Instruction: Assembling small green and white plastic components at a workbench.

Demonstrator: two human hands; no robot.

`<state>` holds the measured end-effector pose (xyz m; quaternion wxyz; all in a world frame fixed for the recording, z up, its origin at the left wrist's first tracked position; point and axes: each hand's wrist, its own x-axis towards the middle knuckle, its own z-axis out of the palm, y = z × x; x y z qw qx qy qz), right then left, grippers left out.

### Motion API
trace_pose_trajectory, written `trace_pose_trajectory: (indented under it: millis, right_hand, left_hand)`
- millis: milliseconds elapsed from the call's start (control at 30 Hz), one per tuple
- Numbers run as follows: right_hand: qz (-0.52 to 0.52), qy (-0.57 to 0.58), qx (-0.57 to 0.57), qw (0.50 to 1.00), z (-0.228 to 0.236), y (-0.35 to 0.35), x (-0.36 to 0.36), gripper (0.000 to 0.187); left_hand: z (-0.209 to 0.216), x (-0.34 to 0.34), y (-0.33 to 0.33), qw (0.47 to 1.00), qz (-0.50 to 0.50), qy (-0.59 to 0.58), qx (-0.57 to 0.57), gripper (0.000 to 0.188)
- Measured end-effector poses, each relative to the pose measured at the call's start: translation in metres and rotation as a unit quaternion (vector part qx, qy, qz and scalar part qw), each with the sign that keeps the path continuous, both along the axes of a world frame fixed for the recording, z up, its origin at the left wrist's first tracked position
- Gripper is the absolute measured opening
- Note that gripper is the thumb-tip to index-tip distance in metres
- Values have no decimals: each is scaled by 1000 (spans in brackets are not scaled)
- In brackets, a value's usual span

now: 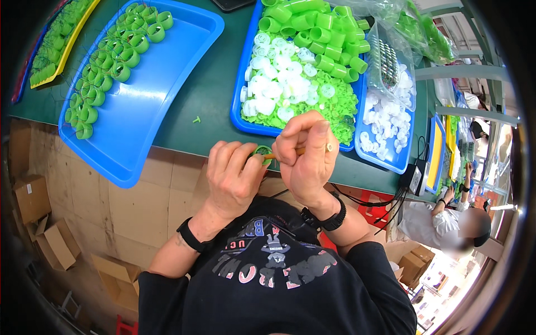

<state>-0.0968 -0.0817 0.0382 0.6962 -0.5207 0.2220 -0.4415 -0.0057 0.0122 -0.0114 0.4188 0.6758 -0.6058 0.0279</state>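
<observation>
Just in front of the near edge of the big blue parts tray point(237, 95), the left hand point(231, 177) has its fingers closed round a green cup point(261, 150), and the right hand point(308, 159) pinches a thin brown stick point(270, 157) whose far end is at the cup; whether it goes inside I cannot tell. Left of the parts tray lie a small green piece point(196, 119) and, farther off, a blue tray point(151, 97) with rows of green cups point(120, 71); right beside it stands a smaller blue tray point(385, 163) of white pieces point(385, 125)
</observation>
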Motion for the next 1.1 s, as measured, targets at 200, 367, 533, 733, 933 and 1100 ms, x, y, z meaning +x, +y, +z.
trace_pose_trajectory:
  millis: [200, 367, 533, 733, 933, 1100]
  right_hand:
    - [9, 24, -8, 1000, -1, 1, 3, 44]
    - [25, 67, -80, 994, -1, 12, 11, 49]
    - [-10, 70, -174, 982, -10, 10, 14, 47]
    - [13, -63, 101, 993, -1, -4, 2, 44]
    - [6, -50, 61, 997, -1, 0, 5, 45]
    - [31, -32, 31, 999, -8, 3, 7, 46]
  left_hand:
    - [-3, 1, -2, 1000, -3, 17, -16, 31]
    - [-11, 5, -2, 995, -22, 74, -56, 37]
    - [-10, 6, -1, 991, -30, 130, -34, 46]
    - [-10, 4, 0, 991, -16, 133, -18, 49]
    - [-6, 3, -1, 991, -22, 128, -11, 51]
    - [-8, 6, -1, 992, -23, 126, -13, 49]
